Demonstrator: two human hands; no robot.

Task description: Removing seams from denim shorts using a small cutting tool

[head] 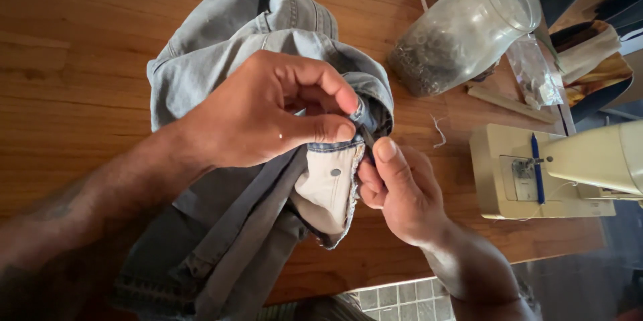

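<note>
A pair of light grey-blue jeans (221, 39) lies bunched on the wooden table (80, 59). My left hand (268, 110) pinches the folded waistband edge between thumb and forefinger. My right hand (395, 190) grips the same edge from the right, thumb up against the seam. Below the pinch, the pale pocket lining (328, 190) with a small metal rivet hangs turned out. Whether my right hand also holds a small tool is hidden by the fingers.
A clear plastic jar (462, 29) of small dark bits lies tilted at the back right, with a small clear bag (536, 73) beside it. A cream sewing machine (556, 170) stands at the right edge. Tiled floor (402, 294) shows below the table's front edge.
</note>
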